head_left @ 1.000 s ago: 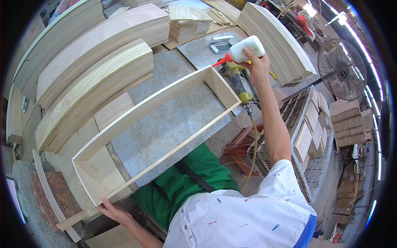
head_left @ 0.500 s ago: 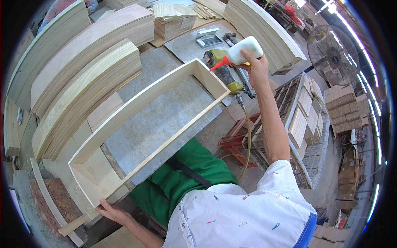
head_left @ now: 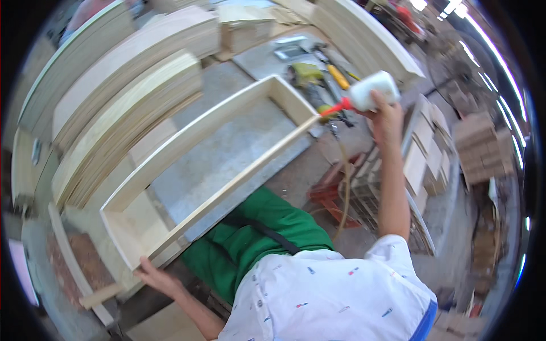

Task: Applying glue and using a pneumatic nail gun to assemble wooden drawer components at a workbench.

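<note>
A long, open rectangular wooden frame (head_left: 187, 136) lies on a grey workbench (head_left: 227, 153). My right hand (head_left: 385, 116) grips a white glue bottle (head_left: 372, 91) tipped sideways, its red nozzle (head_left: 333, 109) touching the far end of the frame's near rail. My left hand (head_left: 156, 277) rests against the frame's near left corner, fingers spread on the wood. My green trousers and white patterned shirt fill the lower middle.
Stacks of pale wooden boards (head_left: 125, 108) lie along the left and far side. A green power drill (head_left: 307, 77), a yellow-handled tool (head_left: 338, 77) and a metal piece (head_left: 290, 52) lie beyond the frame. Wooden blocks (head_left: 480, 148) are piled at right, beside a red stool (head_left: 330, 190).
My right hand has brought the glue bottle toward me and lower, from beyond the frame's far end to the end of the near rail. My left hand stays at the corner.
</note>
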